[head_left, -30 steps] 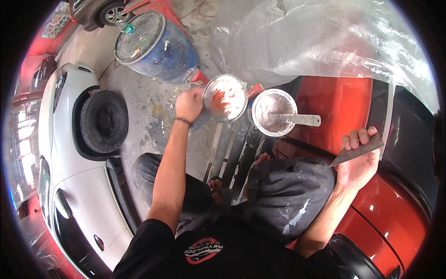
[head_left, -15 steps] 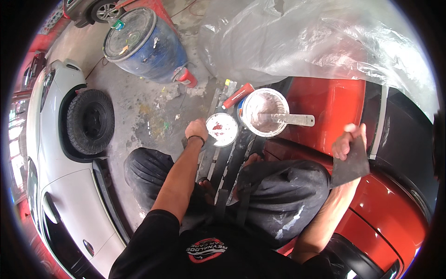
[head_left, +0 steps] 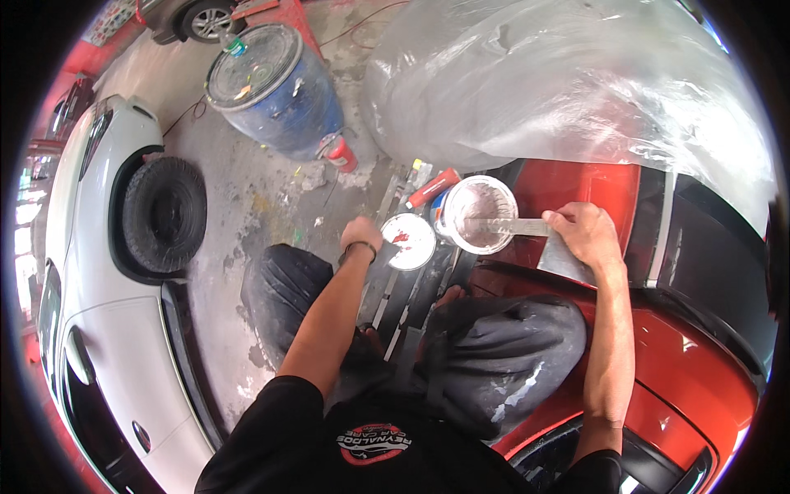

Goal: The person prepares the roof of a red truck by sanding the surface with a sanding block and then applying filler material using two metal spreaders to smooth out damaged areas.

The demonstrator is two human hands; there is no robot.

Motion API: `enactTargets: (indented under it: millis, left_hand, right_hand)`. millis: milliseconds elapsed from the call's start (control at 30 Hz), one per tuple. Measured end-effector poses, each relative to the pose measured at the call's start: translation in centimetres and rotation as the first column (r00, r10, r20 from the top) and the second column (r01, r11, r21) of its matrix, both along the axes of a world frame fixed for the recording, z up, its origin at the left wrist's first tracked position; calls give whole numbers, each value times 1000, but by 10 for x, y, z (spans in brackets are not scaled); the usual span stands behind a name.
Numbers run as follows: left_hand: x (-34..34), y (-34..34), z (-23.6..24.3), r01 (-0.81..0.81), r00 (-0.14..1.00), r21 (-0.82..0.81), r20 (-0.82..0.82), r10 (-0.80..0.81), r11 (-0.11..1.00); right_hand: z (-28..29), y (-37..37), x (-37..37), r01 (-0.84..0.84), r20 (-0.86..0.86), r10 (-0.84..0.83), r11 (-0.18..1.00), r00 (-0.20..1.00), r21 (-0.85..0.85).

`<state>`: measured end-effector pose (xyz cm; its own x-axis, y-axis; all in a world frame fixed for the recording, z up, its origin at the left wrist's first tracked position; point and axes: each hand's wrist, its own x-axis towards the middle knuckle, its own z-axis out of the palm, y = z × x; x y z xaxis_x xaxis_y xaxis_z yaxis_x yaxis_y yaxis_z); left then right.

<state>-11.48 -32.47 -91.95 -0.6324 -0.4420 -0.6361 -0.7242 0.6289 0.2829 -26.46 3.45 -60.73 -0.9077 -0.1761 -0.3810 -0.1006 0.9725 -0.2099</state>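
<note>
My right hand point(head_left: 586, 232) has its fingertips closed at the handle end of a flat metal putty knife point(head_left: 518, 226). A thin grey spreader sheet point(head_left: 562, 262) is in that same hand, below the palm. The knife's blade end lies in an open white can point(head_left: 508, 198) of pale, pinkish-white paste. My left hand point(head_left: 360, 236) is closed at the left edge of a round white lid point(head_left: 418, 255), its fingertips partly hidden. On the lid sit small smears of red and white. A red tube point(head_left: 433, 188) lies beside the can.
The can and lid stand on a slatted metal stand point(head_left: 387, 292) between my knees. At the right is a red car panel point(head_left: 691, 337); plastic sheeting point(head_left: 527, 82) drapes beyond. A blue drum point(head_left: 296, 103), red container point(head_left: 341, 155) and white car point(head_left: 123, 346) with a tyre point(head_left: 164, 216) stand left.
My right hand, with the grey spreader sheet, has moved left and over to the putty knife's handle and taken hold of it. My left hand stays at the lid; the whole view has shifted slightly.
</note>
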Motion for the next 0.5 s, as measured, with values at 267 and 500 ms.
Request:
enactTargets:
  millis: [267,500]
  left_hand:
    - [-8,6,170,-170,787,843,-196,585,510]
    - [83,59,224,18,850,424,-483,209,905]
  right_hand:
    - [-19,6,3,54,157,-43,996,987,-67]
    - [-61,-5,5,105,227,-71,984,971,-143]
